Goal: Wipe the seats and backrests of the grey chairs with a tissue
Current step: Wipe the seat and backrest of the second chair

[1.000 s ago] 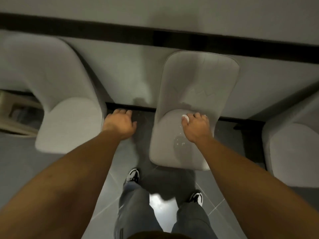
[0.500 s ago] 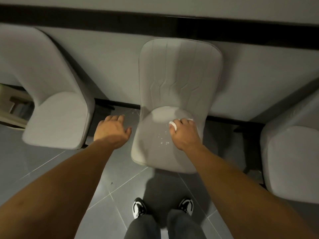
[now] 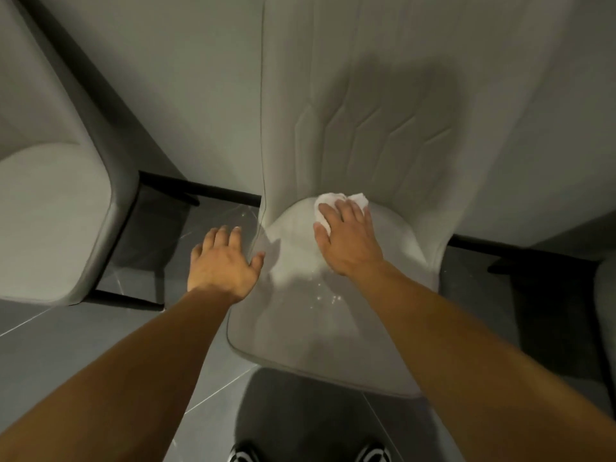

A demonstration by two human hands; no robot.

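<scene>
- Now the middle grey padded chair [image 3: 333,328] is having its seat wiped, at the back by the backrest.
- Right hand [image 3: 346,241] presses the crumpled white tissue [image 3: 328,200] flat-fingered; wiping up the backrest probably comes next.
- Left hand [image 3: 221,261] hovers spread, holding nothing.
</scene>
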